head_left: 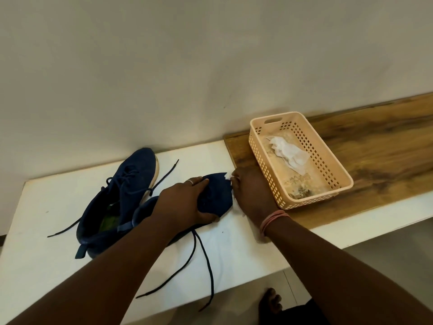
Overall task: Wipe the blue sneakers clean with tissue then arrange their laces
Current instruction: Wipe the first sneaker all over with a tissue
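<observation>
Two dark blue knit sneakers are lying on the white counter [58, 202], close beside each other. The nearer blue sneaker [218, 195] is lying with its toe pointing toward the right, and the left hand [185, 202] is gripping it across the upper, fingers [199, 180] curling over the top and the thumb wrapping under the near side. A silver ring [189, 182] is showing on one finger. The right hand [253, 195] is pressing against the toe of that sneaker, its fingers pinching a small crumpled piece of white tissue [230, 179] that is only peeking out at the fingertips. A band of pinkish thread [273, 220] is circling the right wrist.

The farther blue sneaker [121, 191] is resting upright, heel toward the camera and its pale sole edge facing the wall. Dark blue laces [208, 261] are trailing loose from the held sneaker across the counter and over its front edge; others are spreading out from the farther one.

To the right, a peach perforated plastic basket [264, 170] is sitting on the brown wood-grain part of the counter [375, 146], holding a used white tissue sheet [290, 153]. A bare foot [269, 303] is showing on the floor below.
</observation>
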